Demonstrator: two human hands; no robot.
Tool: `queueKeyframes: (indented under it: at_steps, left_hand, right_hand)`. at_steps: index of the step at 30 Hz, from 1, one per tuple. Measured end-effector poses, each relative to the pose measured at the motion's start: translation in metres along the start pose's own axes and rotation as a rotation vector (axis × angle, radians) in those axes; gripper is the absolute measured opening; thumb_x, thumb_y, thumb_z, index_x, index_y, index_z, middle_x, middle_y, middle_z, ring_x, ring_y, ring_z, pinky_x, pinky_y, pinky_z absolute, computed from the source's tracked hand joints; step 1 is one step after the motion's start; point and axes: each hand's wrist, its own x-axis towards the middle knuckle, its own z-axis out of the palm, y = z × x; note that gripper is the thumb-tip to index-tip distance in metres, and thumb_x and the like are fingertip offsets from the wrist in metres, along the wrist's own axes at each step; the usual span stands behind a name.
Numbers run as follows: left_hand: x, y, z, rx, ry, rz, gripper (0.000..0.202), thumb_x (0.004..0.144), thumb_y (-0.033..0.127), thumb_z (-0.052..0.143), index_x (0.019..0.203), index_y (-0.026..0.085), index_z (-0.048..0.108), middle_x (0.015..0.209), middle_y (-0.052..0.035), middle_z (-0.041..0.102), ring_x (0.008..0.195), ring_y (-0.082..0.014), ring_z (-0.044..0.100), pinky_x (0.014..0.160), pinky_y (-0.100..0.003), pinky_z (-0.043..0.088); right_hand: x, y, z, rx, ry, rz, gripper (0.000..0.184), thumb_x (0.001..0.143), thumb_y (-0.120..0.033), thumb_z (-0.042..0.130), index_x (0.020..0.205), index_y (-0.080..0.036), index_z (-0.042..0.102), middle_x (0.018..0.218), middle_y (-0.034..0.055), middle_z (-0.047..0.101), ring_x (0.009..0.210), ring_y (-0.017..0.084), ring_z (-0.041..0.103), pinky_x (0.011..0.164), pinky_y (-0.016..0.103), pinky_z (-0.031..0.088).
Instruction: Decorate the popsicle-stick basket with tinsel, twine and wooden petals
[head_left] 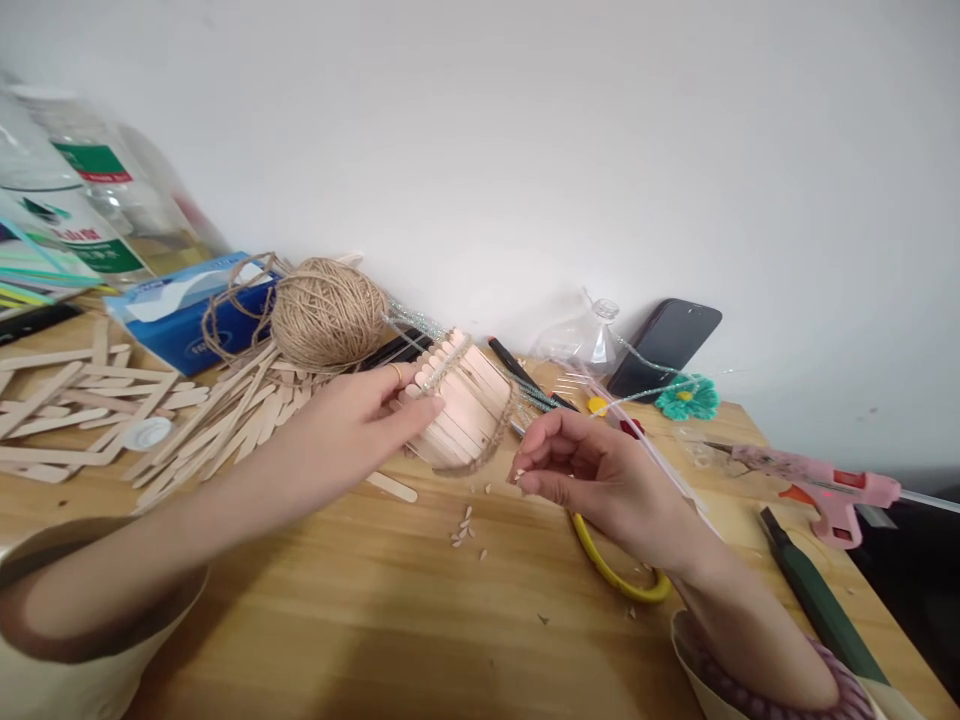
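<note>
My left hand (394, 405) grips a small craft-stick piece (469, 405) by its left side, thumb on top. Its pale sticks lie side by side, with twine along the rounded lower right edge and another strand across the stick ends. Just to the right, my right hand (574, 465) pinches a tiny pale wood chip (519, 478) between thumb and fingertips, apart from the piece. Several similar chips (463, 528) lie on the table below. Under the right hand, yellow-handled scissors (619, 580) show only in part.
Loose craft sticks (217, 430), a twine ball (330, 312), a blue tissue pack (195, 335) and bottles (67, 190) crowd the left. On the right are a pink glue gun (832, 485), a green cutter (821, 600), a phone (664, 345) and a teal flower (686, 398). A wall stands behind.
</note>
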Motion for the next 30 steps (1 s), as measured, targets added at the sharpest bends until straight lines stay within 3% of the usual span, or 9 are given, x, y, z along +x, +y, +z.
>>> queueKeyframes:
  at_steps: [4,8,13,16,23,27,30]
  left_hand:
    - [-0.008,0.003,0.0,0.469,0.022,0.109,0.032,0.083,0.047,0.044,0.083,0.02,0.062,0.067,-0.0034,0.063,0.059,-0.0215,0.057,0.053,-0.029,0.037]
    - [-0.009,-0.001,0.003,0.626,0.04,0.258,0.031,0.087,0.042,0.041,0.089,0.021,0.063,0.073,-0.0059,0.067,0.068,-0.0236,0.062,0.061,-0.031,0.041]
    - [-0.009,-0.007,0.011,0.564,0.102,0.467,0.027,0.086,0.033,0.047,0.111,0.024,0.055,0.106,-0.0066,0.066,0.098,-0.024,0.059,0.083,-0.035,0.044]
    - [-0.011,-0.006,0.016,0.43,0.111,0.54,0.032,0.086,0.033,0.05,0.116,0.024,0.051,0.115,-0.0054,0.063,0.106,-0.0196,0.056,0.09,-0.033,0.043]
    - [-0.006,0.002,0.02,0.257,0.192,0.573,0.028,0.083,0.023,0.055,0.111,0.019,0.056,0.112,-0.0078,0.062,0.109,-0.0189,0.051,0.094,-0.035,0.04]
    - [-0.003,0.004,0.013,0.163,0.212,0.58,0.016,0.084,0.018,0.053,0.096,0.019,0.063,0.096,-0.0059,0.066,0.096,-0.0181,0.055,0.085,-0.033,0.044]
    - [-0.002,0.008,0.008,0.213,0.066,0.691,0.017,0.085,0.021,0.054,0.097,0.022,0.065,0.088,-0.0029,0.068,0.087,-0.0169,0.055,0.08,-0.031,0.045]
  right_hand:
    - [-0.006,-0.005,0.008,-0.09,0.059,-0.038,0.02,0.076,-0.016,0.062,0.091,-0.021,0.05,0.077,-0.0017,0.065,0.071,0.011,0.063,0.066,0.023,0.049]
    - [-0.008,-0.005,0.011,-0.165,0.074,-0.057,0.029,0.077,-0.018,0.062,0.102,-0.022,0.048,0.075,-0.0019,0.066,0.07,0.012,0.064,0.065,0.025,0.05]
    - [-0.007,-0.002,0.016,-0.131,0.056,-0.064,0.036,0.077,-0.016,0.06,0.11,-0.022,0.047,0.075,-0.0019,0.064,0.07,0.012,0.061,0.069,0.028,0.051]
    - [-0.006,-0.002,0.018,-0.011,0.018,-0.045,0.032,0.077,-0.014,0.06,0.105,-0.021,0.047,0.074,-0.0032,0.061,0.07,0.011,0.06,0.068,0.026,0.05]
    - [-0.001,0.003,0.015,0.171,-0.014,0.002,0.039,0.071,-0.011,0.067,0.104,-0.021,0.048,0.073,-0.0048,0.062,0.067,0.008,0.059,0.066,0.022,0.046]
    - [0.002,0.009,0.015,0.238,-0.01,-0.013,0.041,0.069,-0.012,0.069,0.104,-0.021,0.048,0.07,-0.0055,0.064,0.064,0.008,0.06,0.064,0.021,0.047]
    - [0.002,0.005,0.017,0.307,-0.013,-0.012,0.044,0.069,-0.012,0.07,0.105,-0.021,0.047,0.067,-0.006,0.065,0.057,0.008,0.06,0.059,0.021,0.049]
